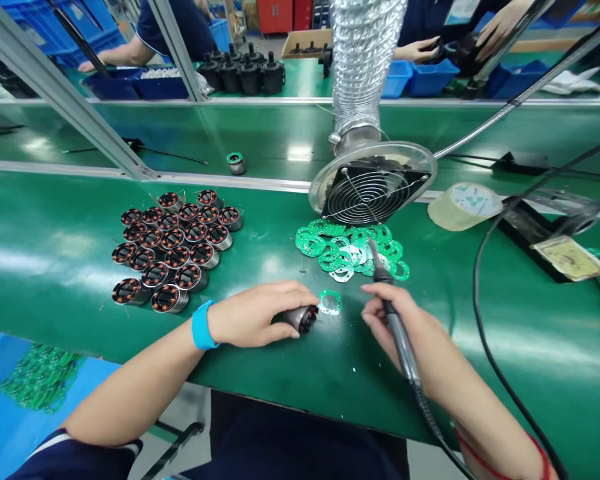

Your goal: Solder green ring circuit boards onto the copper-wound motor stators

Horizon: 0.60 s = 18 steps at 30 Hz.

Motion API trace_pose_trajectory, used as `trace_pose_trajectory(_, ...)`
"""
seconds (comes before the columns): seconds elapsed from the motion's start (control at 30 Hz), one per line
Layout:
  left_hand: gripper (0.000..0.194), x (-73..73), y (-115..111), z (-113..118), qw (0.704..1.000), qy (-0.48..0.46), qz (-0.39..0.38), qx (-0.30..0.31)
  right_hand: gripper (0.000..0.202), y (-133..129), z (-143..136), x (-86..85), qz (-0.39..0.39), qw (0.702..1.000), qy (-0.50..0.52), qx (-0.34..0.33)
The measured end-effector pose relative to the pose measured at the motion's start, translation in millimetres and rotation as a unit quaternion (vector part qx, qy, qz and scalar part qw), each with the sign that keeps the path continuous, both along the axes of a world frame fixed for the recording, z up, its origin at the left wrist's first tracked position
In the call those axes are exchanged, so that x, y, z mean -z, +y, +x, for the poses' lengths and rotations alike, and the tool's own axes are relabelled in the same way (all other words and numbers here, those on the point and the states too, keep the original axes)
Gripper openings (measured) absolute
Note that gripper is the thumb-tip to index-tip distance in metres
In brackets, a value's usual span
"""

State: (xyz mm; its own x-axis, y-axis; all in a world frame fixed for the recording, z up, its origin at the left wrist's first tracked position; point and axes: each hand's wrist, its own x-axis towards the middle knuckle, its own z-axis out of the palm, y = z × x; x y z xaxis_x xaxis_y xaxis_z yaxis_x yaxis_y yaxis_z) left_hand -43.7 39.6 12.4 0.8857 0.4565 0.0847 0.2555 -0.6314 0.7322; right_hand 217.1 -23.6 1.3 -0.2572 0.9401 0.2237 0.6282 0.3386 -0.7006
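Note:
My left hand (260, 312), with a blue band at the wrist, is wrapped round a motor stator (300, 319) lying on its side on the green table. Its dark open end, with copper windings, faces right. Just beside that end lies a single ring-shaped green circuit board (329, 302). My right hand (395, 320) grips a soldering iron (397, 327) like a pen, its tip pointing up and away over a heap of green ring boards (353, 250). Some boards in the heap lie with a silvery side up. The iron's tip shows against the boards; whether it touches them I cannot tell.
Rows of stators (173, 247) stand at the left. Behind the heap is a fume fan (367, 193) on a silver duct (363, 67). A tape roll (464, 205) and a soldering stand with sponge (570, 257) sit at right. A black cable (480, 320) loops across. Co-workers are opposite.

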Motion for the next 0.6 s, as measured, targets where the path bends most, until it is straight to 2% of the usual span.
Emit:
trace_pose_trajectory(0.07,0.039,3.4,0.0,0.4,0.997,0.047,0.051,-0.023,0.028,2.8,4.7,2.9,0.019,0.999,-0.020,0.033)
trace_pose_trajectory(0.23,0.046,14.0,-1.5,4.9,0.985,0.100,0.126,-0.054,0.029,-5.7,-8.9,5.6,0.046,0.999,-0.017,0.023)
trace_pose_trajectory(0.37,0.035,18.2,2.8,4.6,0.988,0.061,0.121,-0.075,0.025,-23.5,-17.2,16.0,0.093,0.988,0.040,0.114)
trace_pose_trajectory(0.5,0.026,20.1,6.4,4.1,0.988,0.030,0.123,-0.087,0.016,-39.4,-15.1,29.3,0.051,0.979,0.095,0.172)
trace_pose_trajectory(0.6,0.028,21.6,6.5,5.3,0.987,0.036,0.130,-0.085,0.010,-43.5,-12.7,34.1,0.020,0.977,0.103,0.184)
